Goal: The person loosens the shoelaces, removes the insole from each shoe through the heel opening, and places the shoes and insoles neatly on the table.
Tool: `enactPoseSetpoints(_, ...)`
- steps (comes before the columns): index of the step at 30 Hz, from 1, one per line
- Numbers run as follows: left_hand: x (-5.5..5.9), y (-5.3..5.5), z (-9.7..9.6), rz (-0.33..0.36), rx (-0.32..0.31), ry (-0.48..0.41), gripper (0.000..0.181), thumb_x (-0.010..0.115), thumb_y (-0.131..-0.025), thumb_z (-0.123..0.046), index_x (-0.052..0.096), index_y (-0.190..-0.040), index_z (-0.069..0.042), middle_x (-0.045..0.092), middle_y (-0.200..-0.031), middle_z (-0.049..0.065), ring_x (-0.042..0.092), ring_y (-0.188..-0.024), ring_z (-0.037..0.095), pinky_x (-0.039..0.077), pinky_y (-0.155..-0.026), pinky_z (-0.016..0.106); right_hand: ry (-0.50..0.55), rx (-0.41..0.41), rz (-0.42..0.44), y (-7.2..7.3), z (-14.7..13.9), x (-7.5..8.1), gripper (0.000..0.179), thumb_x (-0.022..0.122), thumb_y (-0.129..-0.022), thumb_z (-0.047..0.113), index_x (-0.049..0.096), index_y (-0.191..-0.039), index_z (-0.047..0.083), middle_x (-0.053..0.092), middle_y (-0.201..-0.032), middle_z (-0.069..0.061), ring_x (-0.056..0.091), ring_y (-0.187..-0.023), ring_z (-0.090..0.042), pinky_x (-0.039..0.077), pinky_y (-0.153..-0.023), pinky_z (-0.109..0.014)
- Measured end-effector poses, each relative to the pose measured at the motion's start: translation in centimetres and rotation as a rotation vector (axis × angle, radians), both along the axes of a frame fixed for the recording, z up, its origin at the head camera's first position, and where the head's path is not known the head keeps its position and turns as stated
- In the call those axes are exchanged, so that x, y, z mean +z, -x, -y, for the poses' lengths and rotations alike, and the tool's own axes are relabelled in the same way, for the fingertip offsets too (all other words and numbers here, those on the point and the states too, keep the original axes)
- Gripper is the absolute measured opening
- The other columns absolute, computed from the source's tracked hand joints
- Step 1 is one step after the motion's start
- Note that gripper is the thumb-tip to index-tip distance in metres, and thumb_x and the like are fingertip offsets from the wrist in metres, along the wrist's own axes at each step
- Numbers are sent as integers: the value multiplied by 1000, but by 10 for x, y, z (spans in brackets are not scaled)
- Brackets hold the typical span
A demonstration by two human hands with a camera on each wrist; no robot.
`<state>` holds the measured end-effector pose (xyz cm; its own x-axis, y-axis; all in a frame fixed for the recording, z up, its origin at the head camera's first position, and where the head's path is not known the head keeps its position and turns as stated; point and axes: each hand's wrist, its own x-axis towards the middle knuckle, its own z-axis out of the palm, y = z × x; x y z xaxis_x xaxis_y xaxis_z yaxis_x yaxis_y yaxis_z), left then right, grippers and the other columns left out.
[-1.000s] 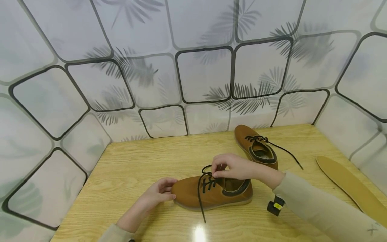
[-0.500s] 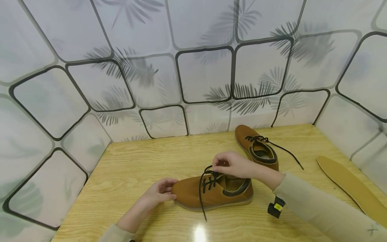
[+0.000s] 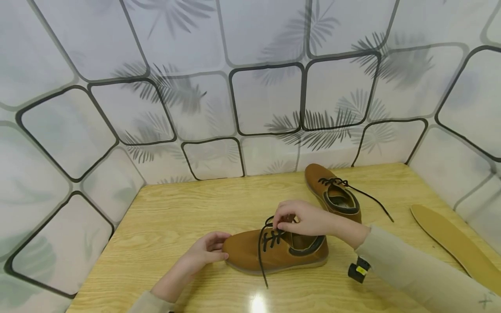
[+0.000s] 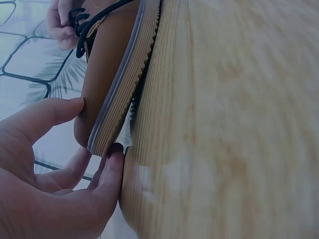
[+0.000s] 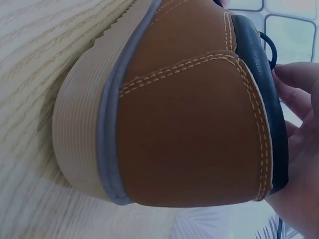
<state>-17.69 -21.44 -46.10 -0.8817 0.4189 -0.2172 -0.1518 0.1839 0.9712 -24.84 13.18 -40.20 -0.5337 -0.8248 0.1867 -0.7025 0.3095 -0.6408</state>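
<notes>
A brown leather shoe [image 3: 243,250] with black laces lies on the wooden table, its toe to the left. At that toe, my left hand [image 3: 202,251] grips it. The left wrist view shows the thumb [image 4: 67,108] on the upper and fingertips low at the sole's [image 4: 107,134] front edge. Above the lace holes, my right hand [image 3: 303,217] pinches the black shoelace [image 3: 260,254], whose loose end hangs over the shoe's near side. Seen from the right wrist, the shoe's heel [image 5: 189,134] fills the view and partly hides the fingers [image 5: 296,99].
A matching brown shoe [image 3: 318,176] stands behind at the right, its lace trailing toward the table's right side. A tan insole [image 3: 450,237] lies at the right edge of the table [image 3: 176,213]. Patterned cloth walls [image 3: 266,100] enclose the back and sides.
My right hand rose slightly at the laces, then dipped back toward the eyelets. The left hand stays on the toe, and the shoe has hardly shifted.
</notes>
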Motion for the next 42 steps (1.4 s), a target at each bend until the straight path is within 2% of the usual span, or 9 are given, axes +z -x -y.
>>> enactPoseSetpoints(5,0,0,0,3,-6,-7,62,72,-98,-6,43,-150,12,56,-146,23,61,-118,16,54,-98,23,-4,-11,8,1,0,1,13,66,-104,8,78,-103,15,72,-100,1,62,-87,-1,58,-80,-26)
enactPoseSetpoints(10,1,-1,0,0,-6,-10,62,71,-98,-6,43,-150,12,56,-146,22,61,-119,16,53,-98,22,9,-76,0,1,1,0,13,66,-105,10,77,-102,14,75,-101,1,65,-87,-2,58,-80,-25)
enactPoseSetpoints(18,1,-1,0,-7,4,-1,63,72,-97,-6,44,-150,13,56,-146,24,61,-118,16,53,-97,21,65,-201,142,-1,1,-4,12,63,-106,7,74,-104,6,75,-101,-6,63,-84,-2,56,-76,-25)
enactPoseSetpoints(21,1,-1,0,-10,7,3,63,72,-96,-6,44,-150,13,56,-146,24,62,-118,16,53,-97,21,73,-186,150,-1,0,-4,11,62,-105,5,73,-104,6,75,-101,-7,63,-85,-3,55,-76,-25)
enactPoseSetpoints(26,-1,-1,-1,-9,14,8,63,72,-96,-6,45,-150,12,57,-146,23,62,-118,16,53,-97,21,50,-117,98,-1,1,-2,15,60,-106,4,75,-107,8,76,-108,-5,63,-91,-3,56,-79,-26)
enactPoseSetpoints(28,-2,-1,-1,-7,16,9,63,72,-96,-6,45,-150,12,57,-146,23,62,-118,16,53,-97,22,37,-95,63,-1,1,-1,18,60,-106,4,77,-107,9,76,-110,-4,61,-88,-3,55,-77,-25)
enactPoseSetpoints(33,-3,-1,0,-5,15,5,63,72,-96,-6,44,-150,12,57,-146,24,62,-118,16,53,-97,22,24,-55,-12,-2,2,0,13,65,-105,10,78,-103,12,73,-99,-1,56,-81,0,54,-74,-24)
enactPoseSetpoints(35,-3,-1,0,-4,13,4,63,72,-96,-6,44,-150,12,57,-146,24,62,-118,17,53,-97,23,24,-50,-18,-2,2,1,10,68,-104,12,78,-102,11,71,-96,0,57,-81,1,55,-74,-24)
enactPoseSetpoints(42,-3,-1,0,-5,13,5,62,72,-97,-6,45,-150,11,57,-146,23,62,-118,16,53,-97,23,36,-92,58,-2,3,0,9,69,-104,13,74,-101,7,72,-94,0,59,-81,0,55,-74,-25)
